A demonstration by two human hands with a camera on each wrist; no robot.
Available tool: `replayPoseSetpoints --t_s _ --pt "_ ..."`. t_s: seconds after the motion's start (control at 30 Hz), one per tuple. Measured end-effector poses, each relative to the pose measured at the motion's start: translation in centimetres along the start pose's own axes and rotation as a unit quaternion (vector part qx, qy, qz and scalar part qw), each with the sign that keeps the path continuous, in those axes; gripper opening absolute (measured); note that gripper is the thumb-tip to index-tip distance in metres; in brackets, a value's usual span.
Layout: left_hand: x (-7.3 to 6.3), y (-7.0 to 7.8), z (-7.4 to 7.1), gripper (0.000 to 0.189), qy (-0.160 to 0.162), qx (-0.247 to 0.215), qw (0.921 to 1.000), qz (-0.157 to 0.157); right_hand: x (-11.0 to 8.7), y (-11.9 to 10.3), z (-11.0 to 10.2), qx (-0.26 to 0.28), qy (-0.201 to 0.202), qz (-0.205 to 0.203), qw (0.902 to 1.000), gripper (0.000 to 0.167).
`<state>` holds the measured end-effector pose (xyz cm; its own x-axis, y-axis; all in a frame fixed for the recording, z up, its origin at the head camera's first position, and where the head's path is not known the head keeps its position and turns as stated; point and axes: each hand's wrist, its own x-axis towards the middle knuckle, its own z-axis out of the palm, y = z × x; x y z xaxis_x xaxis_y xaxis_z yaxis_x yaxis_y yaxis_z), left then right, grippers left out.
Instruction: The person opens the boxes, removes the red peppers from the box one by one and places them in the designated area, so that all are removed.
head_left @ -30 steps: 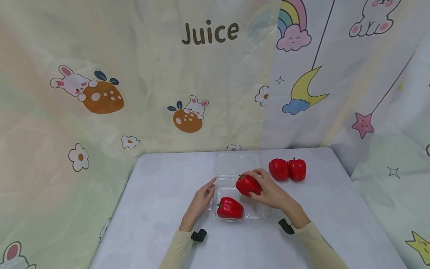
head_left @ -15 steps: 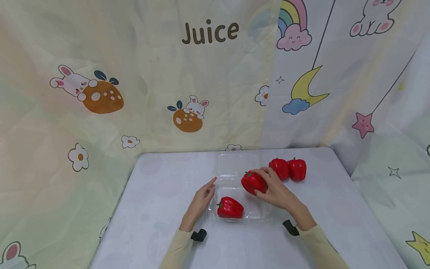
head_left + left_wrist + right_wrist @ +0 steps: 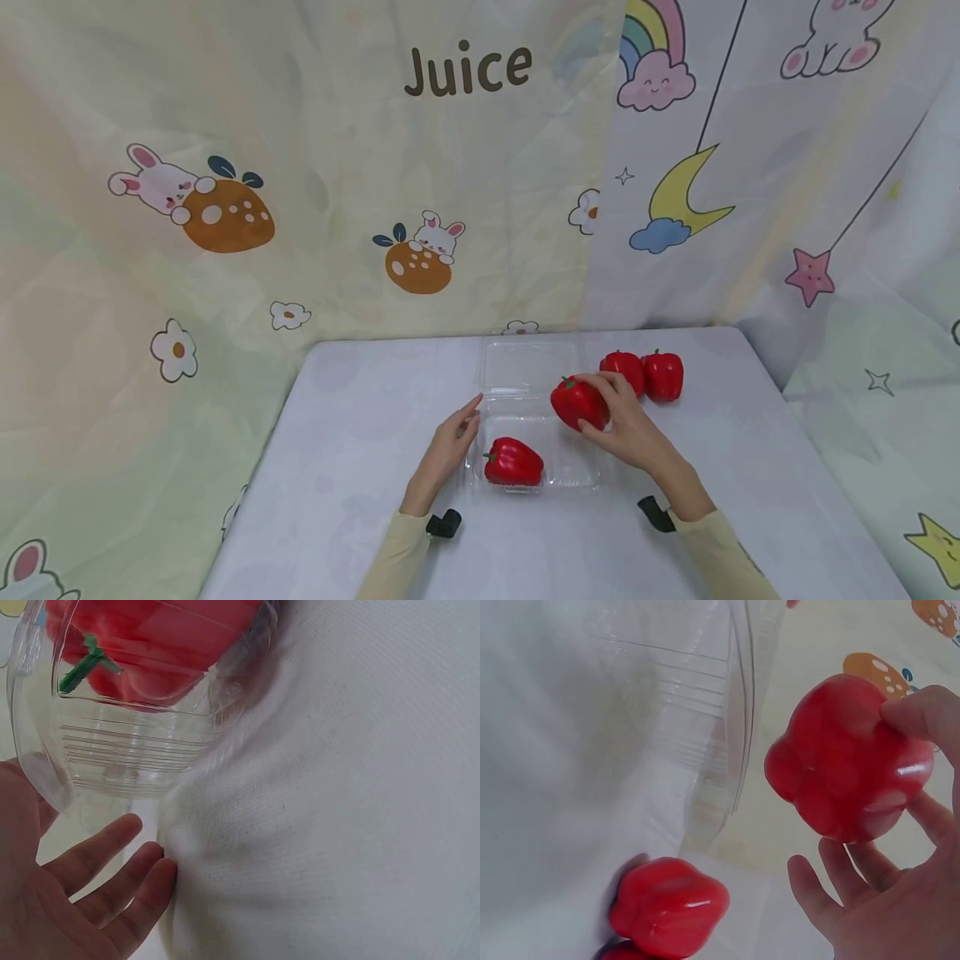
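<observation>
A red bell pepper (image 3: 577, 403) with a green stem is in my right hand (image 3: 636, 433), gripped between thumb and fingers. In the right wrist view the gripped pepper (image 3: 847, 765) shows its lobed underside, raised beside the wall of a clear plastic clamshell box (image 3: 705, 712). The box's base (image 3: 570, 467) has another red bell pepper (image 3: 513, 462) lying on its side in the front left, stem pointing left. My left hand (image 3: 450, 446) rests at the box's left edge with fingers extended. In the left wrist view its thumb side is right at the clear rim (image 3: 45, 772).
The box's lid (image 3: 532, 367) lies folded back behind the base. Two more red bell peppers, one partly behind my right hand (image 3: 621, 368) and one beside it (image 3: 663, 377), stand at the back right of the white table (image 3: 360, 517). A printed cloth backdrop (image 3: 322, 167) rises behind.
My right hand has moved right and slightly back with the bell pepper, from over the middle of the box to its back right. The left hand has stayed in place.
</observation>
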<state>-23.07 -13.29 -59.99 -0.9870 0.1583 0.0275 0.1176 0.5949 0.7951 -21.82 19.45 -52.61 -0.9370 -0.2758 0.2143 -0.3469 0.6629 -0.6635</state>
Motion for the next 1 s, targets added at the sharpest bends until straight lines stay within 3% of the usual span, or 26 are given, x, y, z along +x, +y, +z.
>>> replayPoseSetpoints --t_s 0.63,1.0 --pt "0.1 0.0 0.0 0.047 0.000 0.002 1.0000 0.001 -1.3 1.4 -0.2 -0.008 0.069 0.011 0.9975 0.092" --pt "0.1 -0.2 0.1 0.047 0.000 -0.001 1.0000 -0.001 -2.1 2.4 -0.3 -0.014 0.092 0.045 0.9946 0.094"
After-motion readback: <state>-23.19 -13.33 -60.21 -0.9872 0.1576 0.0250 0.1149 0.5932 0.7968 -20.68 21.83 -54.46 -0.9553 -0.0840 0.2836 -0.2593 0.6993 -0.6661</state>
